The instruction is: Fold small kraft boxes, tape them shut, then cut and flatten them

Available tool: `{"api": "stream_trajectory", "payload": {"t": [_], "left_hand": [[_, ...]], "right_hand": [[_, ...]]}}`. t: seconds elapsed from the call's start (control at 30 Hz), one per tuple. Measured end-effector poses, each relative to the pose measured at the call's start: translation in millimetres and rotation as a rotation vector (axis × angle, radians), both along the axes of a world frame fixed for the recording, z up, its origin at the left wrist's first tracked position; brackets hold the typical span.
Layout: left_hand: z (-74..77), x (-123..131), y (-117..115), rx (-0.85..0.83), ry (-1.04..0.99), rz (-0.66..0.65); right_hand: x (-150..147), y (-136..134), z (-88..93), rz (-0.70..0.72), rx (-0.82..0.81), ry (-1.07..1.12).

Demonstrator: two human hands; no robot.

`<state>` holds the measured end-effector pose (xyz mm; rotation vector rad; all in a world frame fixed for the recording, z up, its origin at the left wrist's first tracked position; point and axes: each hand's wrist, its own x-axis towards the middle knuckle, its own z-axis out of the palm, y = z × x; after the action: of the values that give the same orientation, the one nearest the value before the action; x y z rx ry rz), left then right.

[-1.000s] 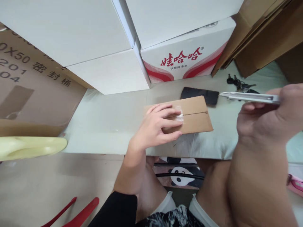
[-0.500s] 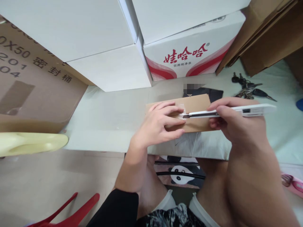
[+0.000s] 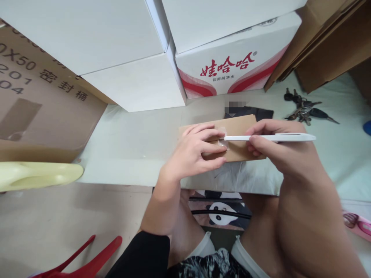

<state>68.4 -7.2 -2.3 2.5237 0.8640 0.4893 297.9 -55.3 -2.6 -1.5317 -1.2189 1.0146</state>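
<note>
The left hand (image 3: 197, 150) lies flat, fingers spread; the right hand (image 3: 290, 152) pinches the cutter (image 3: 269, 138) level. The box (image 3: 240, 124) lies under the left hand, its tape (image 3: 223, 143) at the cutter's tip.

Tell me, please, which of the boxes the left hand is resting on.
The small brown box with clear tape on top: the left hand lies on it, while the larger white boxes and printed carton stand untouched.

The cutter (image 3: 285, 137) is white, the taped carton (image 3: 237, 125) brown, the lettered box (image 3: 236, 61) white with red.
</note>
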Motion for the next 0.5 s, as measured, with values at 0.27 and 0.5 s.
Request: {"api": "stream_trajectory", "payload": {"t": [0.27,0.5], "left_hand": [[-1.3,-0.1,1.4,0.005,0.006,-0.005],[-2.8,0.1,1.5,0.008,0.01,0.006]], "right_hand": [[0.0,1.1,0.2,0.065,0.01,-0.095],[-0.1,0.8,9.0,0.118,0.006,-0.143]]}}
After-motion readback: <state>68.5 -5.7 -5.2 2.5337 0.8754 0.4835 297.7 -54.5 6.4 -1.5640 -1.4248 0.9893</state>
